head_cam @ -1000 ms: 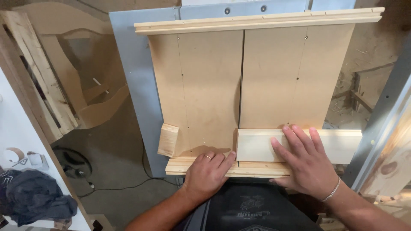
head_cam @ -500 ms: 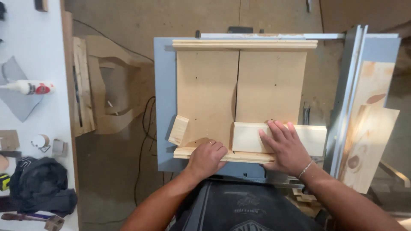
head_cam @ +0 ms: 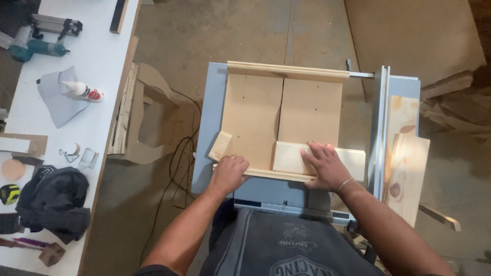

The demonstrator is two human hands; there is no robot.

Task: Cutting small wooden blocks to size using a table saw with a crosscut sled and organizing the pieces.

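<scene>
A wooden crosscut sled [head_cam: 255, 112] lies on a blue-grey table saw [head_cam: 204, 133], with a cut slot down its middle. My left hand [head_cam: 228, 174] grips the sled's near fence rail [head_cam: 279, 175]. My right hand [head_cam: 324, 166] presses flat on a pale pine board [head_cam: 289, 156] that lies across the sled against that rail. A small offcut block [head_cam: 220, 145] sits on the sled just left of the slot, above my left hand.
Pine boards [head_cam: 406, 158] lean on the saw's right side beside the rip fence [head_cam: 380, 128]. A white bench [head_cam: 102, 51] on the left carries a nail gun [head_cam: 36, 46], glue bottle [head_cam: 82, 92], tape measure [head_cam: 9, 193] and dark cloth [head_cam: 51, 204]. Cable and plywood cut-outs [head_cam: 148, 122] lie on the floor.
The view has pulled back and shifted, so the bench and floor now show. Both hands stay on the rail and the board; the sled sits nearer my body.
</scene>
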